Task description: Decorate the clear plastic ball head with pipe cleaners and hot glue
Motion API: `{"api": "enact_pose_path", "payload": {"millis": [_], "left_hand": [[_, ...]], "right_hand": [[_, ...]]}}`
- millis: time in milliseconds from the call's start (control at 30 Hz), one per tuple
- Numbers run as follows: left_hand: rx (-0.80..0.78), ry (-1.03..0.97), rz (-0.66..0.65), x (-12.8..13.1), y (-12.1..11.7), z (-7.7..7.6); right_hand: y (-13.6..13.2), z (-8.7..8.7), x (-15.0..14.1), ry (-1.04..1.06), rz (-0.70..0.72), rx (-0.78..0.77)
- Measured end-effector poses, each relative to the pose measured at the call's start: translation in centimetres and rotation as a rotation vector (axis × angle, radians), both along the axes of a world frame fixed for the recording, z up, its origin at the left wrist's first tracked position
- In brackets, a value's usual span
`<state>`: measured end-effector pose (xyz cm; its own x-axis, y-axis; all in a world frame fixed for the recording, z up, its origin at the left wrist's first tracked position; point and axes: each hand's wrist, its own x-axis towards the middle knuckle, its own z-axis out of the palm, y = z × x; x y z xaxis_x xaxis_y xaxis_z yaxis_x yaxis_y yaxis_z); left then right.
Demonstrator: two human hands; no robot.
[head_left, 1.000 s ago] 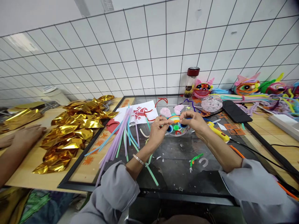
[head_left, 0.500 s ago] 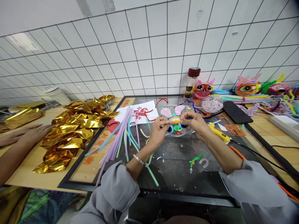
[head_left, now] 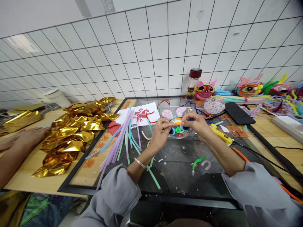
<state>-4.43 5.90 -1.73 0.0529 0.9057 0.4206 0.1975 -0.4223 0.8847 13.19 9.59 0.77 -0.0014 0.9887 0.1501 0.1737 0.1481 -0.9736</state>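
A clear round craft head (head_left: 181,136) lies on the glass-topped board, with pink ears, blue-ringed eyes, a green nose and bands of coloured pipe cleaner over its brow. Across that brow, my left hand (head_left: 161,134) and my right hand (head_left: 196,125) face each other, both closed in a pinch. Between their fingertips runs an orange pipe cleaner (head_left: 178,123), one end in each hand, against the head above its eyes. My fingers cover parts of the eyes and the strip's ends. Just right of my right hand is a yellow glue gun (head_left: 221,135).
Pipe cleaners (head_left: 119,138) lie left of my hands beside white paper (head_left: 151,110). Gold foil (head_left: 71,135) and another person's hand (head_left: 38,135) are further left. A phone (head_left: 240,113), bottle (head_left: 193,84) and finished heads (head_left: 251,85) stand right and behind. Green scraps (head_left: 198,161) lie in front.
My hands stay on the orange pipe cleaner at the head's brow, with hardly any shift. The other person's hand at the left moved slightly toward the gold foil, then back a little.
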Motion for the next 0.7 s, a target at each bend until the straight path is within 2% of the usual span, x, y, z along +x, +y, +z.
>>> {"api": "enact_pose_path", "payload": {"millis": [167, 400, 700], "left_hand": [[-0.032, -0.036, -0.012, -0.15, 0.24, -0.24], [-0.053, -0.125, 0.048, 0.06, 0.43, -0.58], [-0.064, -0.175, 0.061, 0.37, 0.51, -0.62]], "right_hand": [[-0.14, -0.02, -0.24, 0.036, -0.012, -0.014], [-0.3, 0.21, -0.41, 0.082, -0.015, -0.057], [-0.7, -0.04, -0.62, 0.131, -0.023, -0.044]]}}
